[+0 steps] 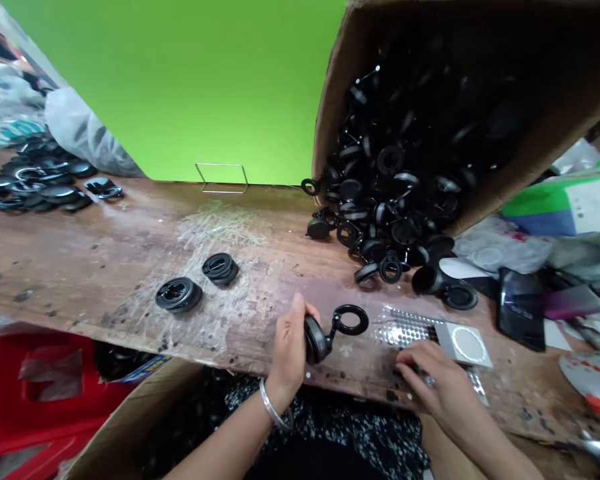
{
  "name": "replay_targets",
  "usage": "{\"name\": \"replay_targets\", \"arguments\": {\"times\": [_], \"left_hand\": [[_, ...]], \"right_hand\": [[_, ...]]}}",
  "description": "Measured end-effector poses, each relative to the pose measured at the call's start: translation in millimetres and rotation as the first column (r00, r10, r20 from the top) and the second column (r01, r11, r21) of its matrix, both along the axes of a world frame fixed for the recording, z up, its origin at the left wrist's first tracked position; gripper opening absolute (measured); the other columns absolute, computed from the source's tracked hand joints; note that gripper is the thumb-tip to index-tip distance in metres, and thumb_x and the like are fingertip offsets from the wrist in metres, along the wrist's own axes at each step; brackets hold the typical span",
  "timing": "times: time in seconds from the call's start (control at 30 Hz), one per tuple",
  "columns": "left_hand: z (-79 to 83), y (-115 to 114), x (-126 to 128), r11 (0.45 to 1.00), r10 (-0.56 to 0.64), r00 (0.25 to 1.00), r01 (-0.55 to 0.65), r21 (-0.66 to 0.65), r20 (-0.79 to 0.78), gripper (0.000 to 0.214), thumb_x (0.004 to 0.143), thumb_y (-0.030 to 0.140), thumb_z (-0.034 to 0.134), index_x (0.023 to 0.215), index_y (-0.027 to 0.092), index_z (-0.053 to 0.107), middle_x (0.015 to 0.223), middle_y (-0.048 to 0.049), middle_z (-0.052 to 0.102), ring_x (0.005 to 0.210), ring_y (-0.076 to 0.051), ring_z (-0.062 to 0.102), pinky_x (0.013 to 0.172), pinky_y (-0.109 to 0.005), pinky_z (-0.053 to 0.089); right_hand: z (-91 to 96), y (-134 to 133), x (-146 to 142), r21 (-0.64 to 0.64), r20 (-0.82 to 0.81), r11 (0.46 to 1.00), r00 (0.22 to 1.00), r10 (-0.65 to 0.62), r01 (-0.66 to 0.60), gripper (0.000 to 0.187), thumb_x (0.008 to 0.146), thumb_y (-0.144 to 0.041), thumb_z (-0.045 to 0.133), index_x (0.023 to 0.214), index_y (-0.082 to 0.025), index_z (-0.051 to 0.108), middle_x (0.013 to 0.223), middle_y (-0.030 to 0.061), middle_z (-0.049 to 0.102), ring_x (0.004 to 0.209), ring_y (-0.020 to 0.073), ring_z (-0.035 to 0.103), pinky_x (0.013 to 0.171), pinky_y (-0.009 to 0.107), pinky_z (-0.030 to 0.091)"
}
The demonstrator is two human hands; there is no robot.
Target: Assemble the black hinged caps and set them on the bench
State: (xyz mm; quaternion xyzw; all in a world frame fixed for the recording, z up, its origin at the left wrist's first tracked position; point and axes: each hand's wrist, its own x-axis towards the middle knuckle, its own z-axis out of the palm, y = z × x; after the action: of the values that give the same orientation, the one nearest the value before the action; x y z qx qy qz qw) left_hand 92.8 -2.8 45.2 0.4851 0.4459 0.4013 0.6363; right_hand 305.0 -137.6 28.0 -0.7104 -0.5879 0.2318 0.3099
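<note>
My left hand (291, 340) is closed around the round base of a black folding ring holder (317, 340). Its hinged ring sticks out to the right, above the table. My right hand (437, 377) rests low over the table, fingers curled and pressed together. Something small and dark may be at its fingertips, too small to make out. Just beyond that hand lies a sheet of shiny silver dots (410, 327), partly covered. A pale square card with a white circle (467, 343) lies beside it. Two stacks of black rings, a nearer one (179, 295) and a farther one (221, 268), stand left of my hands.
A tipped cardboard box (329, 100) spills black ring holders (375, 247) onto the worn wooden table (105, 267). A green panel (205, 87) stands behind. Black discs (50, 187) pile up at far left. A dark phone (520, 310) lies right; a red stool (10, 387) is below left.
</note>
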Motion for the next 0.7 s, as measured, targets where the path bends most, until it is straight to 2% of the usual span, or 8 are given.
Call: {"name": "replay_targets", "arguments": {"times": [0.07, 0.17, 0.37, 0.5, 0.57, 0.7], "left_hand": [[0.8, 0.8, 4.7, 0.999, 0.043, 0.999, -0.044, -0.023, -0.011, 0.055, 0.093, 0.060, 0.036, 0.060, 0.018, 0.051, 0.055, 0.0014, 0.049, 0.051, -0.012, 0.044, 0.052, -0.024, 0.035], [1.7, -0.3, 11.5, 0.998, 0.041, 0.999, -0.042, -0.042, -0.012, 0.056, 0.092, 0.061, 0.038, 0.058, 0.018, 0.051, 0.053, 0.0016, 0.049, 0.050, -0.011, 0.043, 0.051, -0.024, 0.035], [4.2, -7.8, 18.1, 0.999, 0.037, 0.998, -0.038, -0.011, -0.053, 0.060, 0.091, 0.063, 0.036, 0.055, 0.018, 0.052, 0.050, 0.0015, 0.048, 0.048, -0.011, 0.044, 0.050, -0.024, 0.036], [4.6, -10.9, 16.6, 0.997, 0.065, 0.995, -0.062, 0.048, -0.078, 0.058, 0.092, 0.060, 0.038, 0.055, 0.018, 0.053, 0.050, 0.0010, 0.049, 0.047, -0.011, 0.043, 0.049, -0.024, 0.035], [3.1, -12.1, 14.8, 0.996, 0.058, 0.994, -0.052, 0.070, -0.091, 0.058, 0.092, 0.060, 0.038, 0.055, 0.018, 0.052, 0.051, 0.0005, 0.050, 0.047, -0.011, 0.043, 0.049, -0.024, 0.035], [-0.8, -16.2, 11.2, 0.989, -0.012, 0.992, 0.030, 0.143, -0.124, 0.062, 0.093, 0.063, 0.032, 0.054, 0.019, 0.052, 0.050, -0.0005, 0.051, 0.047, -0.012, 0.044, 0.051, -0.025, 0.035]], "right_hand": [[-12.0, -10.8, 0.2, 0.041, 0.149, 0.997, 0.987, 0.054, -0.061, 0.015, 0.093, -0.027, 0.051, 0.085, -0.022, 0.062, 0.087, 0.0052, 0.059, 0.085, 0.0205, 0.058, 0.075, 0.037, 0.049], [-20.1, -13.3, -4.4, 0.056, 0.236, 0.993, 0.968, 0.084, -0.099, 0.014, 0.094, -0.021, 0.047, 0.088, -0.022, 0.060, 0.089, 0.0050, 0.057, 0.084, 0.0188, 0.056, 0.072, 0.034, 0.049], [-20.3, -3.2, -10.5, -0.001, 0.394, 0.993, 0.913, 0.108, -0.117, 0.013, 0.087, -0.011, 0.049, 0.078, -0.020, 0.050, 0.083, 0.0029, 0.054, 0.078, 0.0186, 0.053, 0.068, 0.033, 0.046], [-19.8, -5.4, -15.7, 0.034, 0.494, 0.991, 0.865, 0.093, -0.126, 0.016, 0.085, -0.008, 0.048, 0.076, -0.020, 0.049, 0.081, 0.0038, 0.051, 0.078, 0.0204, 0.050, 0.070, 0.036, 0.044], [-13.4, -7.1, -21.6, 0.069, 0.488, 0.988, 0.868, 0.088, -0.139, 0.015, 0.086, -0.008, 0.048, 0.078, -0.020, 0.049, 0.081, 0.0040, 0.051, 0.079, 0.0209, 0.049, 0.072, 0.037, 0.043], [17.1, -1.3, -43.0, 0.209, 0.294, 0.967, 0.952, 0.082, -0.148, 0.012, 0.086, -0.009, 0.050, 0.083, -0.021, 0.047, 0.090, 0.0051, 0.050, 0.089, 0.0211, 0.049, 0.079, 0.037, 0.042]]}}
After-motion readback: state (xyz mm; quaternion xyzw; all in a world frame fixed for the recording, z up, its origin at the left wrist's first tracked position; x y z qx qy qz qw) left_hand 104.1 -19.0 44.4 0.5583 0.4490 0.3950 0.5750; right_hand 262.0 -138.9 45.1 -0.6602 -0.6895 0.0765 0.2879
